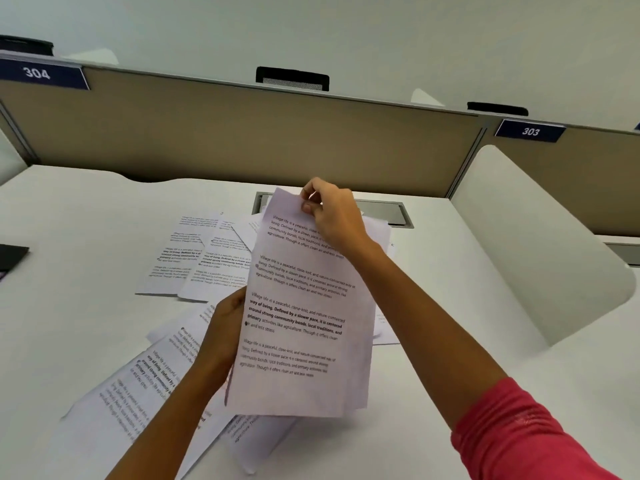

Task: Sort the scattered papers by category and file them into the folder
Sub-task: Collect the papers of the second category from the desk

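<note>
Over desk, right hand pinches sheets' top edge.

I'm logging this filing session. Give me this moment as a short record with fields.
held: stack of printed sheets, raised above the desk
right hand: pinches the stack's top edge
left hand: holds its left edge
on desk: scattered papers, overlapping, printed side up
far left: dark flat object, cut off
partition signs: label 304, label 303
</note>
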`<act>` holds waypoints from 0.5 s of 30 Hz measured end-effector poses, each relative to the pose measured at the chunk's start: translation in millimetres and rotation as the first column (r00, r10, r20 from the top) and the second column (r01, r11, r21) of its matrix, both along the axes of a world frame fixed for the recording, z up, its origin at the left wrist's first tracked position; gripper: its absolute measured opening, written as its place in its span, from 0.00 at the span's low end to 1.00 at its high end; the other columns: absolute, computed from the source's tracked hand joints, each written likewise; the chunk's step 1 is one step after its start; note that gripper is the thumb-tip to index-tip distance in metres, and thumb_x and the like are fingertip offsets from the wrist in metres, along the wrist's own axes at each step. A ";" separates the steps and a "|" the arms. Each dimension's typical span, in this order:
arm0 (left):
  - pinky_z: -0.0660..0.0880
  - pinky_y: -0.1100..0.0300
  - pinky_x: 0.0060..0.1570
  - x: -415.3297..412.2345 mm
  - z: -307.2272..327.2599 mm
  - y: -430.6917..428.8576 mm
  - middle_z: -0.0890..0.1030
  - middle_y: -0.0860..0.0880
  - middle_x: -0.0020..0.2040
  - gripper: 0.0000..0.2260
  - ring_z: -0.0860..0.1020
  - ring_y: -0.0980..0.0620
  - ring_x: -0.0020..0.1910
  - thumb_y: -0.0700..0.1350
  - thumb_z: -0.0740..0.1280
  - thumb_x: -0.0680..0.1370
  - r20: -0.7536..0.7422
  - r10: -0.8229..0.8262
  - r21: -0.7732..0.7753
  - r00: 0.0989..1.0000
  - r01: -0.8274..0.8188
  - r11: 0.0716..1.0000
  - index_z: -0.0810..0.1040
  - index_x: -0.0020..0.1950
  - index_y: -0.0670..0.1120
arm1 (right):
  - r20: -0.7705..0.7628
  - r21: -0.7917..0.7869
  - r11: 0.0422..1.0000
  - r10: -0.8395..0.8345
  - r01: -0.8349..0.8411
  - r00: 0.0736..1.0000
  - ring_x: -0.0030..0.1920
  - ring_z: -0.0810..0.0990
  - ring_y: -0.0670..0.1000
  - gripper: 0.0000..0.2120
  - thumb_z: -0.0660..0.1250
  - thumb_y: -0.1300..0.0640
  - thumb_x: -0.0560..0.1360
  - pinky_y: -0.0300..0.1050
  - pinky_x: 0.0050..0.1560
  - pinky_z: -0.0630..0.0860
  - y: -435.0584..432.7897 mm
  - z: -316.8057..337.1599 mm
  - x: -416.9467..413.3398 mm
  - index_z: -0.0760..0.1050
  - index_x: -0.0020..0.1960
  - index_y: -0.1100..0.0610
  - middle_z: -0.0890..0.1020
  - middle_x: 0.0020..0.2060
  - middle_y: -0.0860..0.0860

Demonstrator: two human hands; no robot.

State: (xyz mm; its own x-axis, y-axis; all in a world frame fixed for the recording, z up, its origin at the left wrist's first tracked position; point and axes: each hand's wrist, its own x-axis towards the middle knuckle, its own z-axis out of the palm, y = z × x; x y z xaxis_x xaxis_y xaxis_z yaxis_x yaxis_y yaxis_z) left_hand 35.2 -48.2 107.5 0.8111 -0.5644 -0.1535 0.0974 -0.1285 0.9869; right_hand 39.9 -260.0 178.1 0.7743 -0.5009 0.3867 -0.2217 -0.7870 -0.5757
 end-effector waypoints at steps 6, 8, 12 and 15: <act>0.79 0.58 0.44 6.8 -6.4 -1.0 0.83 0.50 0.50 0.24 0.82 0.51 0.43 0.64 0.64 0.72 0.252 -0.158 0.245 0.955 0.095 0.965 0.76 0.58 0.47 | 0.062 0.026 0.999 -0.029 0.027 0.998 0.37 0.78 0.49 0.09 0.64 0.68 0.74 0.47 0.39 0.78 1.1 -17.1 -0.7 0.73 0.46 0.54 0.82 0.38 0.50; 0.74 0.62 0.44 5.8 -11.4 -4.7 0.80 0.49 0.51 0.15 0.80 0.49 0.46 0.50 0.65 0.77 0.405 -0.119 0.325 0.906 -0.021 0.946 0.75 0.61 0.44 | 0.073 0.105 0.994 -0.011 0.003 0.997 0.39 0.79 0.49 0.08 0.66 0.66 0.74 0.47 0.43 0.79 1.1 -24.4 -0.8 0.72 0.47 0.54 0.82 0.39 0.51; 0.72 0.61 0.41 7.5 -15.4 -2.6 0.81 0.45 0.49 0.14 0.77 0.49 0.41 0.47 0.66 0.77 0.395 0.003 0.337 0.919 -0.148 0.930 0.76 0.59 0.41 | 0.194 0.151 0.987 -0.082 0.053 0.978 0.46 0.78 0.49 0.11 0.72 0.62 0.71 0.37 0.47 0.75 -7.6 -43.3 -16.3 0.74 0.51 0.59 0.80 0.47 0.53; 0.73 0.57 0.41 14.6 -19.3 3.8 0.81 0.42 0.53 0.15 0.77 0.47 0.41 0.47 0.67 0.76 0.350 0.072 0.334 0.934 -0.197 0.922 0.76 0.60 0.42 | 0.157 0.197 0.932 -0.337 0.305 0.928 0.51 0.76 0.51 0.12 0.71 0.60 0.73 0.41 0.51 0.71 -29.0 -77.5 -45.5 0.74 0.55 0.59 0.79 0.51 0.54</act>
